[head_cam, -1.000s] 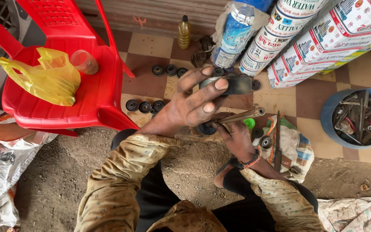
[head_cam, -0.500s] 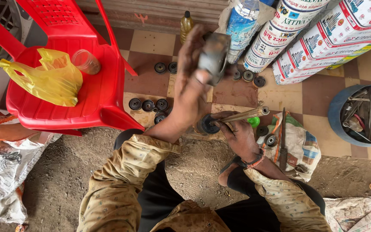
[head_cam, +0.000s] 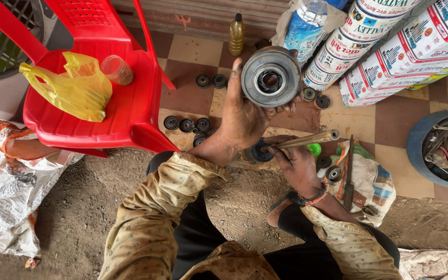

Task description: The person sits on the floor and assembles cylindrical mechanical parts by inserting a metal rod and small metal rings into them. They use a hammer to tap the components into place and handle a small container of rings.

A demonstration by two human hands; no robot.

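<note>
Head view looks down on your two hands over a tiled floor (head_cam: 193,52) that gives way to dirt nearer your knees. Your left hand (head_cam: 245,116) is raised, fingers and thumb wrapped around the rim of a round metal hub (head_cam: 270,77), its open centre turned up toward you. Your right hand (head_cam: 296,166) sits lower and just beside the left wrist, closed around a metal rod (head_cam: 307,140) that slants up and away to the right. Under the rod's near end, between your hands, lies a dark round part (head_cam: 259,152); whether the rod touches it is hard to tell from this angle.

Left of your left hand, small black round parts (head_cam: 185,124) lie scattered on the tiles, and beyond them stands a red plastic chair (head_cam: 130,111) carrying a yellow plastic bag (head_cam: 73,85) and a clear jar (head_cam: 116,70). Beyond the hub stands a bottle of yellowish liquid (head_cam: 236,35), with printed sacks (head_cam: 390,46) stacked to its right. Right of your right hand lies a cloth bag (head_cam: 369,184), and farther right a blue tub (head_cam: 444,148) of tools.
</note>
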